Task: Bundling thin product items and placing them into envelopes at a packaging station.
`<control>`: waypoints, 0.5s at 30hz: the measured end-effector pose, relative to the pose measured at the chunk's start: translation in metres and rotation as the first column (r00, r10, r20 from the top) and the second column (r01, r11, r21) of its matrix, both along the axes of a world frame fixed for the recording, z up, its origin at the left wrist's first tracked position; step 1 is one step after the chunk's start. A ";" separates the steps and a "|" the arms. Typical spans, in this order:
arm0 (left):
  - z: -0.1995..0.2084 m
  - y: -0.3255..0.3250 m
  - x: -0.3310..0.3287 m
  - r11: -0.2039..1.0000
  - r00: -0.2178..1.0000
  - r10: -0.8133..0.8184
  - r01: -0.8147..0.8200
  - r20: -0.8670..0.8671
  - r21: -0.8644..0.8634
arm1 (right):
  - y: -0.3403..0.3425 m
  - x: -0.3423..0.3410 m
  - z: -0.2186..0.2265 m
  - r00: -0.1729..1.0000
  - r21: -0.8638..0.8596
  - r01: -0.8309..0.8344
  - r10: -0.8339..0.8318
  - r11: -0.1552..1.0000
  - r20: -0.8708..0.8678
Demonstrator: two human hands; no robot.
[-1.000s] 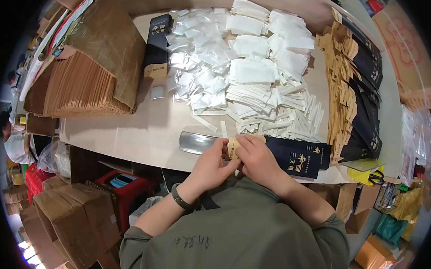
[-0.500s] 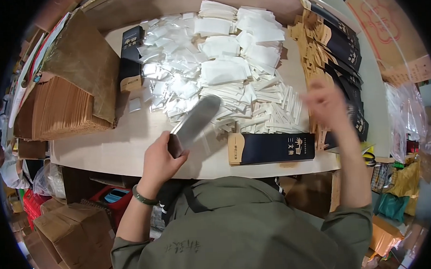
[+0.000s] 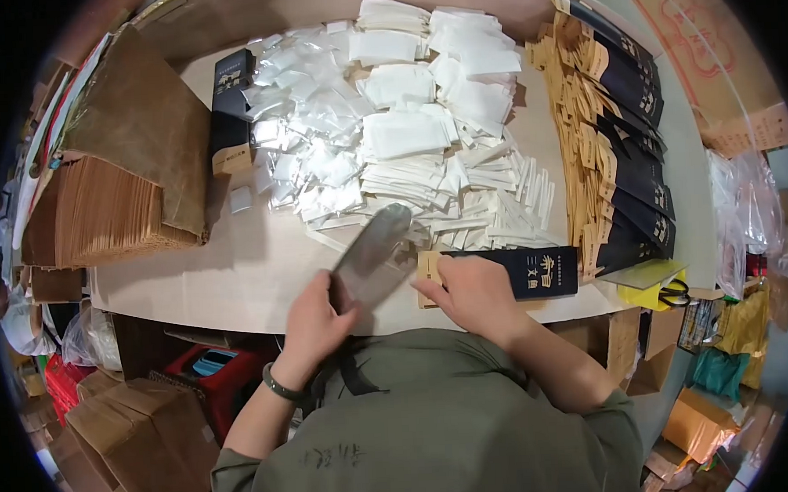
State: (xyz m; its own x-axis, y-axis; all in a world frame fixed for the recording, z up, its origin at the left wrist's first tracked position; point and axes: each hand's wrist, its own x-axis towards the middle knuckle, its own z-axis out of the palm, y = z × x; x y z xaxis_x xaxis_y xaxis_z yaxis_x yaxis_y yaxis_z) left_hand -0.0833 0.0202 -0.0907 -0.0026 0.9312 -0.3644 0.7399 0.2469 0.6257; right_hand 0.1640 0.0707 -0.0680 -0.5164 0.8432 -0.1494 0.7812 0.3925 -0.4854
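My left hand (image 3: 316,318) is closed round the lower end of a long, glossy, translucent grey piece (image 3: 372,257) with a rounded tip; its exact kind is unclear. It is tilted up and away to the right over the table. My right hand (image 3: 477,293) rests on a stack of navy paper sleeves (image 3: 543,273) with a tan end at the table's front edge. Its thumb and forefinger lie apart over the tan end; the other fingers are partly hidden. Beyond both hands lie white paper packets (image 3: 407,135) and small clear plastic packets (image 3: 309,118) in heaps.
A cardboard box (image 3: 134,125) full of brown card stands at the left, beside another navy sleeve (image 3: 230,112). Several navy-and-tan sleeves (image 3: 628,174) overlap along the right side. Scissors (image 3: 675,293) sit in a yellow holder (image 3: 646,289) at the right corner.
My right hand has come from the sleeves on the right down and left onto the front stack. My left hand has shifted slightly right and nearer with the grey piece.
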 end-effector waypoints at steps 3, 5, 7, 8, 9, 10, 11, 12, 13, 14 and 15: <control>-0.007 -0.002 -0.005 0.951 0.984 -0.101 0.139 -0.148 0.275 | 0.000 -0.012 -0.017 0.979 -0.143 0.115 -0.087 0.983 0.185; -0.003 -0.008 -0.008 0.948 0.980 -0.132 0.168 -0.150 0.269 | -0.003 -0.018 -0.024 0.987 -0.049 0.163 -0.163 0.985 0.013; 0.001 -0.010 -0.018 0.943 0.975 -0.159 0.196 -0.155 0.267 | 0.000 -0.017 -0.030 0.982 -0.039 0.188 -0.188 0.981 -0.013; 0.004 -0.010 -0.028 0.934 0.944 -0.279 0.309 -0.176 0.178 | 0.002 -0.018 -0.031 0.979 -0.092 0.202 -0.205 0.975 -0.013; 0.007 -0.007 -0.033 0.905 0.899 -0.396 0.417 -0.186 0.087 | 0.004 -0.020 -0.030 0.975 -0.144 0.216 -0.220 0.966 -0.013; 0.012 -0.003 -0.032 0.889 0.879 -0.441 0.455 -0.184 0.046 | 0.000 -0.030 -0.029 0.986 -0.116 0.160 -0.163 0.980 -0.018; 0.017 0.003 -0.025 0.892 0.881 -0.433 0.449 -0.190 0.048 | -0.006 -0.039 -0.028 0.988 -0.112 0.152 -0.155 0.982 -0.023; 0.021 0.010 -0.016 0.873 0.872 -0.469 0.482 -0.138 0.076 | -0.012 -0.047 -0.027 0.980 -0.101 0.068 -0.085 0.993 -0.180; 0.023 0.022 -0.009 0.847 0.854 -0.512 0.520 -0.089 0.112 | -0.010 -0.050 -0.026 0.944 -0.072 -0.008 -0.017 0.997 -0.330; 0.020 0.030 -0.009 0.809 0.851 -0.523 0.510 -0.036 0.292 | -0.003 -0.045 -0.018 0.948 -0.101 -0.039 0.004 0.994 -0.320; 0.015 0.038 -0.011 0.811 0.857 -0.512 0.502 -0.050 0.302 | 0.008 -0.031 -0.020 0.936 0.020 -0.017 0.023 1.000 -0.351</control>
State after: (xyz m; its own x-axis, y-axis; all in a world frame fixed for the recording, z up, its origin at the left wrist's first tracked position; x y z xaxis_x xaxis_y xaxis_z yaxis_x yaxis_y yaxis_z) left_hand -0.0946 0.0579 -0.0752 0.5067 0.8596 -0.0654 0.6869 -0.3567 0.6332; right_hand 0.1333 0.0790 -0.0877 -0.5501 0.8331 0.0583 0.5540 0.4163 -0.7209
